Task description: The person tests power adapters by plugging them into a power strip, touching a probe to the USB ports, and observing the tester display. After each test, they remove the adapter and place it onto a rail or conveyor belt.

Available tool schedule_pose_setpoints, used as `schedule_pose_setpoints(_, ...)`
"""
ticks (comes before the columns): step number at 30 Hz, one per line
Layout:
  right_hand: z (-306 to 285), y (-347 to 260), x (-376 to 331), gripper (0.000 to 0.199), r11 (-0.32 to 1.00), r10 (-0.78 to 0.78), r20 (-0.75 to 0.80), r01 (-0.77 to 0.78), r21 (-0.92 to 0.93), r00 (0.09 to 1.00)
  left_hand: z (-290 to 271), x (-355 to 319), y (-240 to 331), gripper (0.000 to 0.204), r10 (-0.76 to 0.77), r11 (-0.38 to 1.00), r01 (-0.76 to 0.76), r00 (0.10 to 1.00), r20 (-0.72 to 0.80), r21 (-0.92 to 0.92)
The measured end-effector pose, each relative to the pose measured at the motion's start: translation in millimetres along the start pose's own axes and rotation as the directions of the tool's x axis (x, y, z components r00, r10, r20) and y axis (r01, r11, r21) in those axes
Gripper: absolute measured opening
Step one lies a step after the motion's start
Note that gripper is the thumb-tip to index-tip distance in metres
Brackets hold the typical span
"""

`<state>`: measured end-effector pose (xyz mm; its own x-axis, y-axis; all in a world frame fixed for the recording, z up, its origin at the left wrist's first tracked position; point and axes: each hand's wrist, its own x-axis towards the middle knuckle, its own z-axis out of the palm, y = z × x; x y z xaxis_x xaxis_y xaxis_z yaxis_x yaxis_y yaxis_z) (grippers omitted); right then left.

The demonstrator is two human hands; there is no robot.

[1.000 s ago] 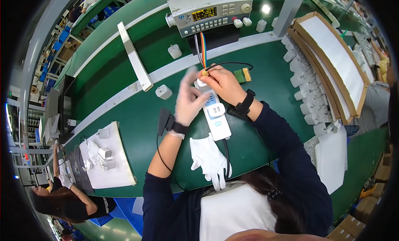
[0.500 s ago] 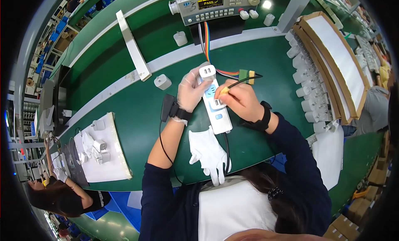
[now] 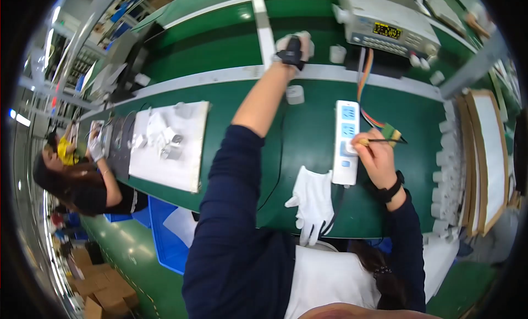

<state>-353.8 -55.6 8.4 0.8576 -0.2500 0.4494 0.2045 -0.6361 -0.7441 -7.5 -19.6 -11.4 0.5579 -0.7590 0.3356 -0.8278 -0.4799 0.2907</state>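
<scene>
My right hand (image 3: 375, 158) pinches a yellow cable plug (image 3: 363, 142) with a black cord. It is at the lower socket of a white power strip (image 3: 339, 154), where a white charger (image 3: 350, 148) sits partly hidden by my fingers. The strip's two upper sockets are bare. My left hand (image 3: 297, 46), in a thin see-through glove, reaches out over the far ledge. Its fingers are blurred and hidden, so whether it holds anything does not show. Just nearer than that hand, a white charger (image 3: 295, 94) rests on the green table (image 3: 247, 170).
A tester (image 3: 390, 24) with ribbon wires stands at the back right, a charger (image 3: 337, 54) beside it. A white glove (image 3: 312, 200) lies near the strip. Chargers (image 3: 443, 178) line the right edge by cardboard trays (image 3: 472, 165). A white board (image 3: 192, 154) bears chargers; a co-worker (image 3: 82, 181) sits left.
My left hand has left the power strip and stretched to the far ledge; the charger it touched is gone from the top socket. The view has turned left. The tester's screen reading has changed.
</scene>
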Motion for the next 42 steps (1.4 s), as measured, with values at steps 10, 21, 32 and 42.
schedule_pose_setpoints(10,-3.4,2.7,-1.8,0.007,0.986,0.167,-0.011,-0.167,0.005,0.986,-124.2,-98.6,-50.0,0.012,-0.161,0.746,-0.077,0.943,0.291,0.662)
schedule_pose_setpoints(21,0.2,8.7,-0.2,0.009,0.996,0.087,-0.03,-0.088,-0.024,0.996,-147.1,-193.8,-116.2,0.043,-0.435,0.659,0.173,0.882,0.183,0.732)
schedule_pose_setpoints(32,1.0,11.8,-3.1,0.011,0.997,0.072,-0.014,-0.072,0.02,0.997,-16.1,-122.5,106.3,0.053,0.122,0.402,0.105,0.978,0.167,-0.909)
schedule_pose_setpoints(42,2.6,15.4,-7.0,0.011,0.999,0.05,-0.026,-0.049,0.011,0.998,-2.2,-125.9,107.0,0.06,0.446,0.723,-0.382,0.894,-0.033,-0.575)
